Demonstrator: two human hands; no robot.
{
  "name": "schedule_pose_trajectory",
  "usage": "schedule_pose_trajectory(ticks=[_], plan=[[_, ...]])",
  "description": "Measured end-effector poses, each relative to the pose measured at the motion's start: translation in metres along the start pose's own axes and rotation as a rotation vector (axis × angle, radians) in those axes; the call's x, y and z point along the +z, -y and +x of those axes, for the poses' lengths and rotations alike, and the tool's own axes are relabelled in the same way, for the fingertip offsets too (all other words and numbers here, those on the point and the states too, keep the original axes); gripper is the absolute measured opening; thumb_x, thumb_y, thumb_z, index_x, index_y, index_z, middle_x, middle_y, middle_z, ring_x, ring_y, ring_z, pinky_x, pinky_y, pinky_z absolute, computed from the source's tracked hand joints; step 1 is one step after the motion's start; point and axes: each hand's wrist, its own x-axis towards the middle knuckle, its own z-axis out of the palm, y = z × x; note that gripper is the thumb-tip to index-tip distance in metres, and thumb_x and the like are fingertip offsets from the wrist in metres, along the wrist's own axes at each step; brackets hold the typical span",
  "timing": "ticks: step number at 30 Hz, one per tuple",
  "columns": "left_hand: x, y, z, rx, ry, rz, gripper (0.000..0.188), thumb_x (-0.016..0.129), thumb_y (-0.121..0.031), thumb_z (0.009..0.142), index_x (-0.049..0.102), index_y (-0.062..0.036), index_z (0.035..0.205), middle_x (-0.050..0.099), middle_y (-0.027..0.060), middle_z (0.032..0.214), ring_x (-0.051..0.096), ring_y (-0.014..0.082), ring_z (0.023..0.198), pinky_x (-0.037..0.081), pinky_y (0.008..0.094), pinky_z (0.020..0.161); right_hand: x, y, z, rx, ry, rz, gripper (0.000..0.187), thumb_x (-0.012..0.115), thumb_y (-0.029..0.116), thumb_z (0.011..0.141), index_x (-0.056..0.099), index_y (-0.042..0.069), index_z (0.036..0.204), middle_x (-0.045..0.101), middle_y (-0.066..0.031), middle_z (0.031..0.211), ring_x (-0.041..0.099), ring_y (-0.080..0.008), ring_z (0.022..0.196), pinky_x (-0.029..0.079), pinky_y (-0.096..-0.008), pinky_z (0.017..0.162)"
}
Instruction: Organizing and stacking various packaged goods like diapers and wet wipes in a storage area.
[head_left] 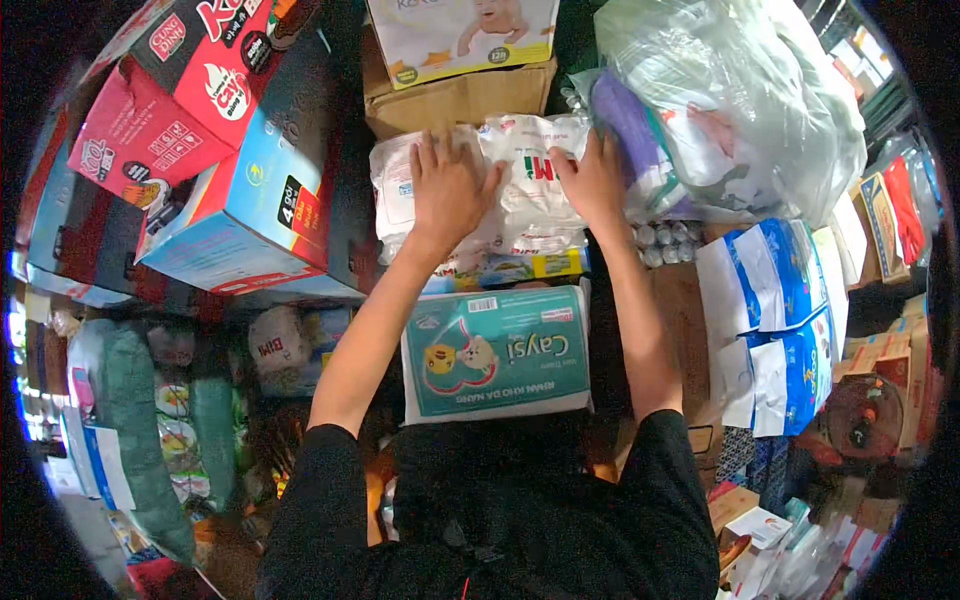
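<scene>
Two white plastic-wrapped packs (530,185) with red and green print lie side by side in front of me. My left hand (450,185) rests flat on the left pack, fingers spread and thumb out. On the right pack's right edge lies my right hand (594,178), its thumb on top and its fingers stretched forward. Neither hand is closed round anything. Under the packs' near edge, a blue and yellow package (555,263) partly shows. Closer to my body is a teal and white pack of dry wipes (500,352), printed upside down to me.
A cardboard box (460,105) bearing a white and yellow carton (470,40) stands behind the packs. Red and blue noodle cartons (250,190) rise at left. To the right are a large clear bag (740,120) and blue-and-white packs (775,320).
</scene>
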Motion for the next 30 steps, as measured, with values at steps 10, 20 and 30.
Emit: schedule_pose_trajectory(ticks=[10, 20, 30], plan=[[0.002, 0.044, -0.022, -0.013, 0.128, 0.105, 0.074, 0.047, -0.065, 0.107, 0.042, -0.0257, 0.17, 0.032, 0.0321, 0.172, 0.03, 0.0564, 0.158, 0.021, 0.0768, 0.123, 0.01, 0.06, -0.008, -0.148, 0.284, -0.072, 0.066, 0.059, 0.065, 0.104, 0.052, 0.035, 0.162, 0.04, -0.0119, 0.175, 0.03, -0.0465, 0.162, 0.021, -0.0817, 0.12], [0.013, 0.052, -0.03, 0.006, 0.12, 0.092, 0.073, 0.047, -0.067, 0.106, 0.046, -0.0267, 0.167, 0.036, 0.0319, 0.17, 0.03, 0.057, 0.158, 0.023, 0.0761, 0.123, 0.047, 0.056, -0.024, -0.231, 0.208, -0.176, 0.067, 0.058, 0.069, 0.102, 0.053, 0.038, 0.161, 0.043, -0.012, 0.172, 0.029, -0.0488, 0.161, 0.018, -0.0861, 0.118], [0.022, 0.053, -0.033, 0.004, 0.109, 0.146, 0.074, 0.048, -0.071, 0.104, 0.05, -0.0288, 0.164, 0.037, 0.0299, 0.17, 0.037, 0.0576, 0.152, 0.027, 0.0739, 0.123, 0.061, 0.056, -0.028, -0.236, 0.212, -0.238, 0.07, 0.055, 0.071, 0.102, 0.055, 0.033, 0.16, 0.043, -0.0122, 0.172, 0.031, -0.051, 0.159, 0.018, -0.0857, 0.119]])
